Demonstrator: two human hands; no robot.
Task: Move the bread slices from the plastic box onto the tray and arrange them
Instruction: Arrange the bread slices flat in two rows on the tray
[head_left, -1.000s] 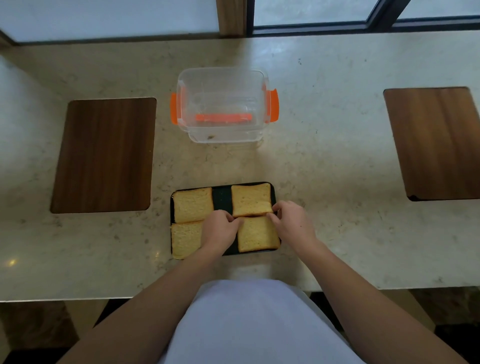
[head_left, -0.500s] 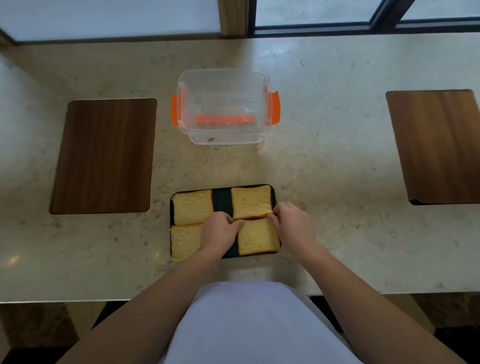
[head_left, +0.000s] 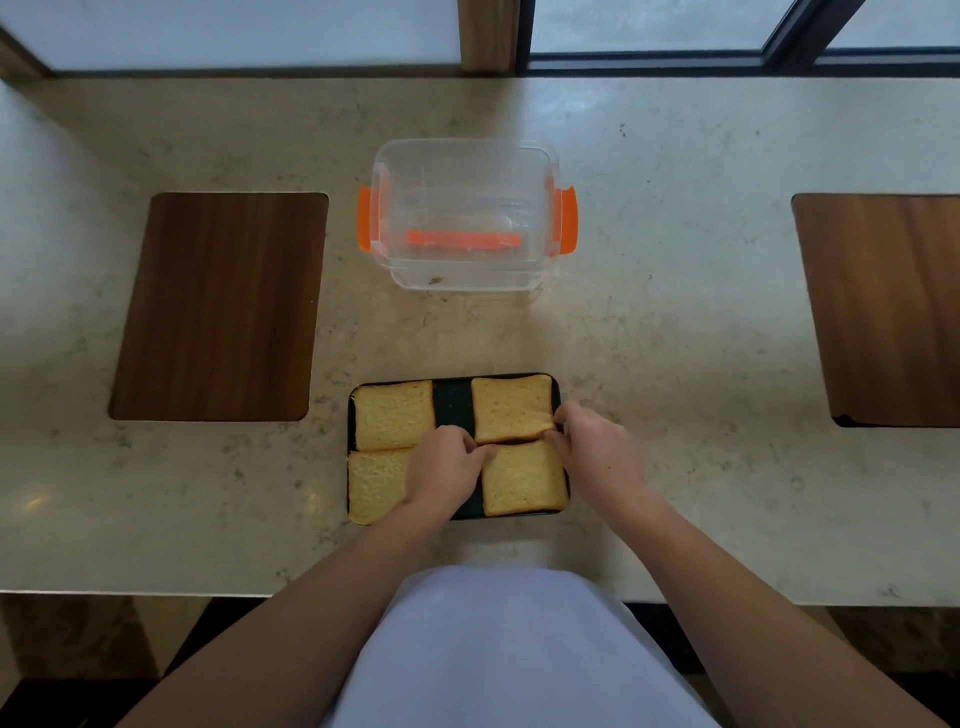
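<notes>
A dark tray (head_left: 453, 405) lies near the counter's front edge with several bread slices on it. The far-left slice (head_left: 393, 414) and the far-right slice (head_left: 511, 408) lie flat and untouched in the back row. My left hand (head_left: 447, 467) covers part of the near-left slice (head_left: 374, 483). Its fingertips pinch the far-left corner of the near-right slice (head_left: 524, 480). My right hand (head_left: 592, 452) pinches that slice's far-right corner, at the seam with the far-right slice. The clear plastic box (head_left: 465, 143) with orange latches stands behind the tray, holding only crumbs.
Two dark wooden panels are set into the marble counter, one at the left (head_left: 218, 306) and one at the right (head_left: 883, 306). A window frame runs along the counter's far edge. My white-clothed torso fills the bottom of the view.
Both hands stay on the near-right slice's far corners, almost where they were. The whole scene has slid slightly down in the view.
</notes>
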